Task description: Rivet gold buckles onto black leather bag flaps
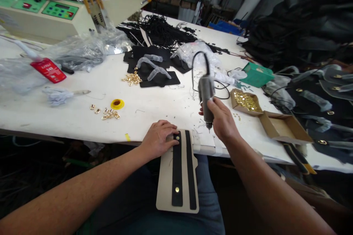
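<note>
Left hand (pixel 160 137) half open, fingers bent, thumb apart, resting at upper end of black strip (pixel 177 165) on beige panel (pixel 164 191). Panel reaches from edge of worktop (pixel 154 104) down over person's lap (pixel 211 194); gold fastener (pixel 177 190) near strip's lower end. Right hand (pixel 222 119) closed around electric screwdriver (pixel 206 97), bit pointing down, apart from panel. Cardboard box (pixel 255 112) of gold pieces (pixel 245 101) farther right.

Right hand (pixel 224 120) grips corded driver (pixel 205 93), left hand (pixel 159 137) touches beige panel (pixel 166 181)
</note>
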Demonstrator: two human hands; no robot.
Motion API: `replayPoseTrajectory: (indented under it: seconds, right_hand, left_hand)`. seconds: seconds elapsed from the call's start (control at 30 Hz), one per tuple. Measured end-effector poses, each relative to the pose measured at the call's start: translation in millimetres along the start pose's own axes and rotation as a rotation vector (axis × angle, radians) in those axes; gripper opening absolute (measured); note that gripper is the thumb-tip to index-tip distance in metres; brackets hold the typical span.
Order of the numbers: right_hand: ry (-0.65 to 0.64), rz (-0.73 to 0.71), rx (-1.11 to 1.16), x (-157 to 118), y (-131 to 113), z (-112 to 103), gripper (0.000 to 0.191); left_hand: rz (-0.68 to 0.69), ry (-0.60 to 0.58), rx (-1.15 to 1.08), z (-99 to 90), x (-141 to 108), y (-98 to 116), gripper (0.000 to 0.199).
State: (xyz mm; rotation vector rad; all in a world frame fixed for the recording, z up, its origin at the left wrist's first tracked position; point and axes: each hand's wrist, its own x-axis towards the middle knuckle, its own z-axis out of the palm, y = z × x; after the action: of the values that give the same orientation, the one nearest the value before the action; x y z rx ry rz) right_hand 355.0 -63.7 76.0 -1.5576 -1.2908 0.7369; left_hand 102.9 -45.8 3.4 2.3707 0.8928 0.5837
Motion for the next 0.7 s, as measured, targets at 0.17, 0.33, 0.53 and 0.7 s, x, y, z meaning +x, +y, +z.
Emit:
replayPoseTrajectory:
  seconds: [0.17,0.33,0.53,0.7]
  right_hand:
    - [0.155,0.047,0.472,-23,-38,37,0.039]
    - [0.143,-0.037,0.48,-36,-40,69,0.044]
    - [0.114,-0.038,0.448,-39,-24,86,0.048]
    - [0.103,-0.04,0.434,-39,-17,92,0.048]
  left_hand:
    - [0.011,0.015,0.003,0.7,-1,-2,0.03]
    - [0.012,0.029,0.017,2.9,-2,-3,0.032]
    - [0.019,0.027,0.003,1.6,-2,-3,0.032]
    - [0.013,0.017,-0.004,1.4,-1,-4,0.03]
